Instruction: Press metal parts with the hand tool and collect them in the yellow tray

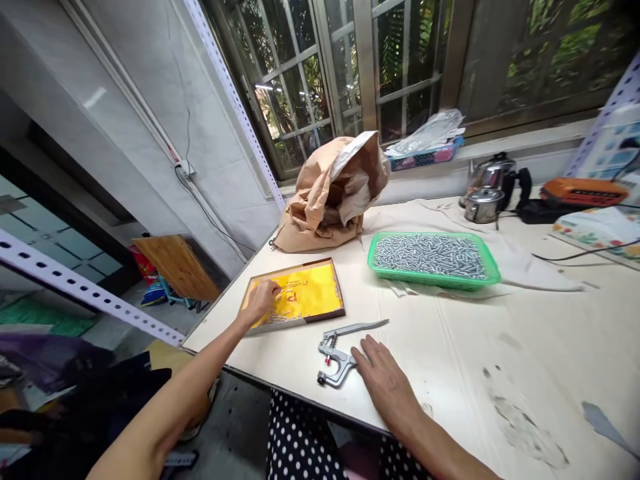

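Note:
My left hand [263, 301] reaches into a shallow cardboard tray [341, 300] with a yellow printed bottom. Its fingers are curled together, and what they may pinch is hidden. Small pale metal pieces [287, 315] lie loose at the tray's near side. My right hand [384, 379] rests flat on the table with fingers stretched out, beside grey hand pliers [343, 363]. The pliers have a spring and a red tip; their lower handle runs to my fingers, and its end is covered there. Behind stands a green plastic basket [493, 270] full of silvery screw-like pieces [430, 255].
A crumpled brown paper bag [313, 193] stands at the back of the table [450, 360]. Metal pots [485, 203] and an orange device [583, 193] with cords are at the back right. A blue basket [425, 157] sits on the window sill. The table's left edge drops to the floor.

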Action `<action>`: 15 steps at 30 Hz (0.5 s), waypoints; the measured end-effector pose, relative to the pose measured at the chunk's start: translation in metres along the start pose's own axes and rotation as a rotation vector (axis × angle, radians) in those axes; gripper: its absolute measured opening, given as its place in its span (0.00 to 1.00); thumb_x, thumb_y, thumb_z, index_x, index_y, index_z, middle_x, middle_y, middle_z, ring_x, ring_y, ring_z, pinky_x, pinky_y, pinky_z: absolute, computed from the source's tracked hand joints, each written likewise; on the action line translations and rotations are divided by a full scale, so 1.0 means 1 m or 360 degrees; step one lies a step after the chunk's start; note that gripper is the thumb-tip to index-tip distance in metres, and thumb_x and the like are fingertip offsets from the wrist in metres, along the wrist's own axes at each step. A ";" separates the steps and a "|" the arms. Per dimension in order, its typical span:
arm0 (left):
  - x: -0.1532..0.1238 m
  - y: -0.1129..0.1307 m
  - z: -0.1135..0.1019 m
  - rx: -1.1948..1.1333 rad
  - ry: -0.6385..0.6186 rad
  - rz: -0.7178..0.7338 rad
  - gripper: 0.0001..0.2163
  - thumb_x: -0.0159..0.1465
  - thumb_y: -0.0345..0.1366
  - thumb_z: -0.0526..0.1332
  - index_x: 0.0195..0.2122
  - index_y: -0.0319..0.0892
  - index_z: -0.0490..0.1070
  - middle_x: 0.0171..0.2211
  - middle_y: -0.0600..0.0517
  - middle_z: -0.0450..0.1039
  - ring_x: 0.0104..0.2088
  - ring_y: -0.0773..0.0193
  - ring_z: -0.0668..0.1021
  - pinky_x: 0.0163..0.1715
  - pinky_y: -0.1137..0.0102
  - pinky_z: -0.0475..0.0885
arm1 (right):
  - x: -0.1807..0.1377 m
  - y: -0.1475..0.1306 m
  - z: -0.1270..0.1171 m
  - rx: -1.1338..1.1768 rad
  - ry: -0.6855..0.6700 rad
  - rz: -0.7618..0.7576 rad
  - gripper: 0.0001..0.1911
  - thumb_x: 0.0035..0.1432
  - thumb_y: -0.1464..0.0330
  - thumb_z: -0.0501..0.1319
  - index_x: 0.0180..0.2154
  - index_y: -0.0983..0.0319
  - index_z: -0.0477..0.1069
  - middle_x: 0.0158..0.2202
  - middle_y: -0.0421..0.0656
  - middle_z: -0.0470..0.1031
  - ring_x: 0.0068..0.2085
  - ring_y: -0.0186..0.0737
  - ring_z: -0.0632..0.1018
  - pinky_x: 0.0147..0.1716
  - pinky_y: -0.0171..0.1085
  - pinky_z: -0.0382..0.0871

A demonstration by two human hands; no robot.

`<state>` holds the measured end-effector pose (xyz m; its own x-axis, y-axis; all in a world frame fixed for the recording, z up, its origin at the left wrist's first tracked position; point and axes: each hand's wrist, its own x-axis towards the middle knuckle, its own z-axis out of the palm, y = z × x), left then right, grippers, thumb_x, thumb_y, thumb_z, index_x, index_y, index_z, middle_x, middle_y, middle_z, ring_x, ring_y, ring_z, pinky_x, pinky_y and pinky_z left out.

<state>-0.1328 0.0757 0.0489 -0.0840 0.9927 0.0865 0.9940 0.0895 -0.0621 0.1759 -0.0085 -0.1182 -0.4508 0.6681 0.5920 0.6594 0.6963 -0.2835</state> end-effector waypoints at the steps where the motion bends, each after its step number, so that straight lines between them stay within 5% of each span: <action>1: -0.003 -0.006 0.006 -0.0001 -0.0017 0.0001 0.12 0.65 0.32 0.53 0.32 0.39 0.77 0.30 0.48 0.76 0.36 0.60 0.75 0.35 0.71 0.63 | 0.000 0.001 0.000 0.0006 0.0008 -0.0003 0.24 0.58 0.82 0.49 0.53 0.62 0.68 0.54 0.56 0.71 0.60 0.54 0.67 0.55 0.55 0.66; 6: 0.004 -0.014 0.029 -0.0020 -0.0060 0.0112 0.13 0.67 0.33 0.52 0.42 0.40 0.76 0.43 0.44 0.74 0.46 0.58 0.73 0.42 0.70 0.65 | 0.001 0.005 -0.001 -0.0015 0.0018 -0.0039 0.22 0.61 0.79 0.49 0.53 0.60 0.69 0.52 0.53 0.72 0.59 0.52 0.69 0.53 0.55 0.68; 15: 0.021 0.003 0.041 -0.0093 -0.0036 0.0233 0.09 0.62 0.25 0.56 0.29 0.38 0.74 0.36 0.41 0.73 0.44 0.54 0.72 0.41 0.65 0.67 | 0.004 0.003 -0.007 -0.0086 -0.0003 -0.0041 0.18 0.62 0.77 0.51 0.51 0.61 0.69 0.52 0.53 0.71 0.57 0.53 0.70 0.54 0.53 0.67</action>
<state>-0.1347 0.1002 0.0096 0.0612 0.9964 0.0584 0.9981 -0.0605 -0.0145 0.1800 -0.0059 -0.1111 -0.4692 0.6505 0.5973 0.6791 0.6981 -0.2269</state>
